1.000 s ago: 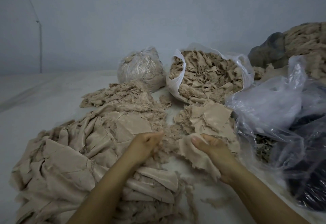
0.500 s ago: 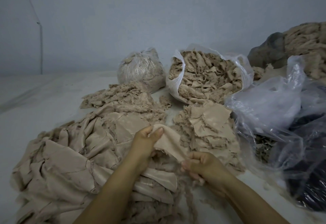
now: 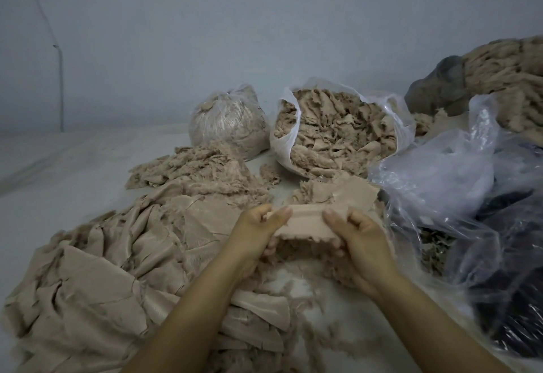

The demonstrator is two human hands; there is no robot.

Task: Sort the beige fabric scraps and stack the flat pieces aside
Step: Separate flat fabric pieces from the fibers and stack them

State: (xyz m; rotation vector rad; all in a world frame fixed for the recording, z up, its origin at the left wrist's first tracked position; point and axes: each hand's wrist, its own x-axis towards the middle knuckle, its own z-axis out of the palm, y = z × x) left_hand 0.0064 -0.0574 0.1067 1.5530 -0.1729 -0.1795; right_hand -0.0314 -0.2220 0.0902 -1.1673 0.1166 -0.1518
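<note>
With my left hand (image 3: 258, 227) and right hand (image 3: 354, 233) each pinching an end of one beige scrap (image 3: 305, 223), stretched above the surface, I'm checking flatness; next, lay it on the flat-piece stack (image 3: 352, 193) just behind.

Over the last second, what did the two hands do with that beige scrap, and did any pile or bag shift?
The left hand, empty a second ago, took hold of the beige fabric scrap that the right hand was lifting alone. Both now grip it by its ends, spread flat between them, raised toward the small stack of flat beige pieces. The large beige heap and the open white bag of scraps stayed put.
</note>
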